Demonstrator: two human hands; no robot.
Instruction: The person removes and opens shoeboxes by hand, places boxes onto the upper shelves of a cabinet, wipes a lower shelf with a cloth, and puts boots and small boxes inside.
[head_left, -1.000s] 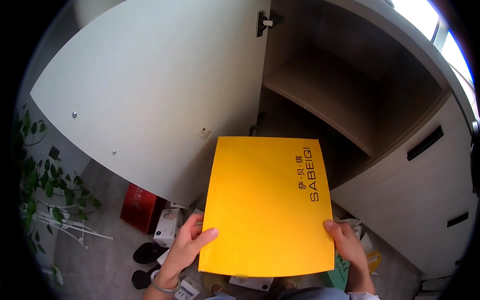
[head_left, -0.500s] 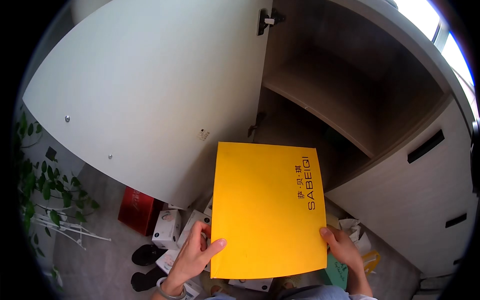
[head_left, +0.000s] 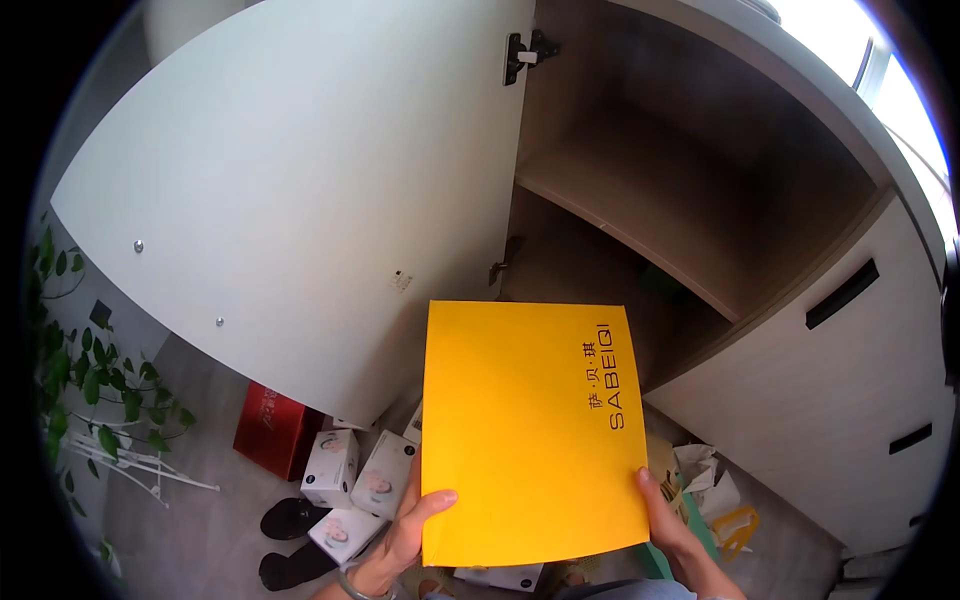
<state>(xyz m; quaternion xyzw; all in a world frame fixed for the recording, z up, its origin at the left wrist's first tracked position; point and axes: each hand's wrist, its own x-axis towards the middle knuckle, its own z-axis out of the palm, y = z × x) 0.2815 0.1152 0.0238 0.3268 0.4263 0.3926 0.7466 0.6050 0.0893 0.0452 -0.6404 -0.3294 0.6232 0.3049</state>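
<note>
A flat yellow box printed "SABEIQI" along its right side is held up in front of me. My left hand grips its lower left edge, thumb on top and the fingers hidden behind or under it. On the opposite edge my right hand clasps the box, thumb along the side, its other fingers mostly out of sight. Beyond the box stands an open cabinet with a shelf inside. Its wide white door is swung out to the left.
On the floor at left lie a red box, several white boxes and black shoes. A leafy plant stands at far left. A green box and crumpled paper lie at right, beside drawers.
The yellow box sits slightly lower in view, still between both hands. My left fingers have closed in around its edge. The view has shifted a little.
</note>
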